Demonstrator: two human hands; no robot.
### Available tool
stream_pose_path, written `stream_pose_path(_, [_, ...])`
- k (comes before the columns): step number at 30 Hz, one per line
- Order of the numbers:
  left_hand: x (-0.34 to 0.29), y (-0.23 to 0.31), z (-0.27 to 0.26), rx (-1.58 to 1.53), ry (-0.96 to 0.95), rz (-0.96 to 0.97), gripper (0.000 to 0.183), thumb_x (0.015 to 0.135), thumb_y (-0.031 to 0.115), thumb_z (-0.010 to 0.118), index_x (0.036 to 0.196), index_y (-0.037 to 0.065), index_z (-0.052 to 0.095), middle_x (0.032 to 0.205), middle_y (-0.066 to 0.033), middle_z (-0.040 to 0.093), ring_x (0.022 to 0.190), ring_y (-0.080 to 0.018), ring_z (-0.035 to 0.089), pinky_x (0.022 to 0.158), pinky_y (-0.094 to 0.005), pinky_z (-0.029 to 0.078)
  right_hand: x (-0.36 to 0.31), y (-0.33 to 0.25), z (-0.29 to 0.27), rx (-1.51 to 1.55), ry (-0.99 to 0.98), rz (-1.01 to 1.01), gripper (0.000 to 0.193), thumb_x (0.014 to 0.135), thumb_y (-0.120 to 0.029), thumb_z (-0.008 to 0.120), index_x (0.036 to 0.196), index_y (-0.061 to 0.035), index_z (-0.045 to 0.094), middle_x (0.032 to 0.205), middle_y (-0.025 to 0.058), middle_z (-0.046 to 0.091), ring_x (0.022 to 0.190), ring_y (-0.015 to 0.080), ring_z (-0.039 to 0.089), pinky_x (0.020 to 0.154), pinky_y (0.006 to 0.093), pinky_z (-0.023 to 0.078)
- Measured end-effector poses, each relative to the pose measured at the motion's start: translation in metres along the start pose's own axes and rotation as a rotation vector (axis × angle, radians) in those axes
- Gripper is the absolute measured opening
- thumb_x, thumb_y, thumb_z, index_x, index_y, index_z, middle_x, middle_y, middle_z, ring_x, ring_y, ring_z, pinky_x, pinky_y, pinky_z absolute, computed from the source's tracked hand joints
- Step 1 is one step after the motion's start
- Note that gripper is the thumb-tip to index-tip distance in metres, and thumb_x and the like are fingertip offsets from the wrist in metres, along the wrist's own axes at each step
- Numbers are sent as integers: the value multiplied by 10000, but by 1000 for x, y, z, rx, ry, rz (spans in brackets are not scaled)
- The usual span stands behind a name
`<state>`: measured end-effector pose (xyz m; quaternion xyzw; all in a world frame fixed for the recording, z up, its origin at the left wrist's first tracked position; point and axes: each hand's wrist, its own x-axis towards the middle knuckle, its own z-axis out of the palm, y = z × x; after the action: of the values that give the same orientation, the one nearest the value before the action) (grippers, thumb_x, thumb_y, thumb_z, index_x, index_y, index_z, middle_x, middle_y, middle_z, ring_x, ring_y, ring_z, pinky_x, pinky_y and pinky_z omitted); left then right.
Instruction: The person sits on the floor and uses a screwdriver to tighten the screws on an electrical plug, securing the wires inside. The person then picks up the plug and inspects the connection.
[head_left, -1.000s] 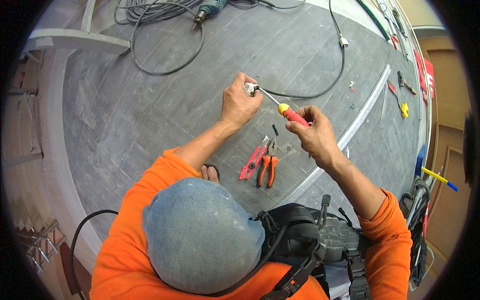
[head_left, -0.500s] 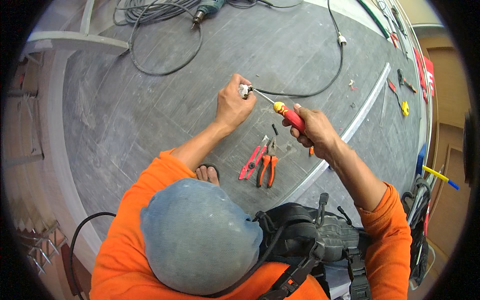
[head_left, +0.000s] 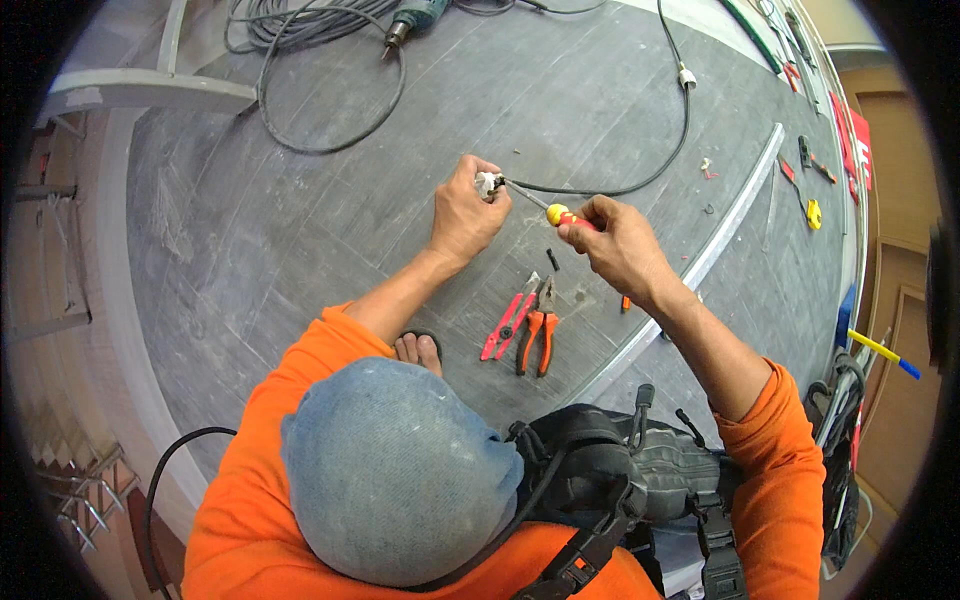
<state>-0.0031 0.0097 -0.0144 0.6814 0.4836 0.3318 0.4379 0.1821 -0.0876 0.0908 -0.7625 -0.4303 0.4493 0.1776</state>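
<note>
Between the fingers of my left hand (head_left: 466,215) is a small white electrical fitting (head_left: 486,184), partly covered by the fingertips. A black cable (head_left: 600,192) runs off from it to the right. My right hand (head_left: 628,245) is closed around the red-and-yellow handle of a screwdriver (head_left: 556,213). Its shaft points left, with the tip at the fitting; exact contact is too small to make out. Below my hands, orange-handled pliers (head_left: 537,338) lie on the floor beside a pink-red hand tool (head_left: 506,328) and a short black piece (head_left: 552,259).
A metal strip (head_left: 700,262) crosses the grey floor on the right. Beyond it lie a yellow-and-red tool (head_left: 812,213) and other hand tools. A power drill (head_left: 398,32) and coiled cable (head_left: 290,25) rest at the far left. A white connector (head_left: 686,77) sits on the cable's far stretch.
My right hand has shifted its grip forward and turned on the screwdriver handle, covering more of it. The left hand keeps its hold on the fitting in nearly the same place.
</note>
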Motion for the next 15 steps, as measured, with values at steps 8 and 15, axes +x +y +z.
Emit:
stream_pose_path(8, [4,-15,-5,-207,-179,-329,316,832,46,710,1135,10,629,904,-107,695,791,-204,717,685,-342,603,37,36,-21,-138,-215,2,368,930,-350,677,1008,9,649,778,146,679,718,280,668,688,414,520])
stream_pose_path(15, [8,-34,-17,-615,-390,-667,291,885,66,719,1159,14,638,945,-52,650,802,-133,675,697,-277,635,130,18,1,-416,237,-204,268,900,-241,673,1089,-51,680,979,223,720,981,429,692,834,515,537])
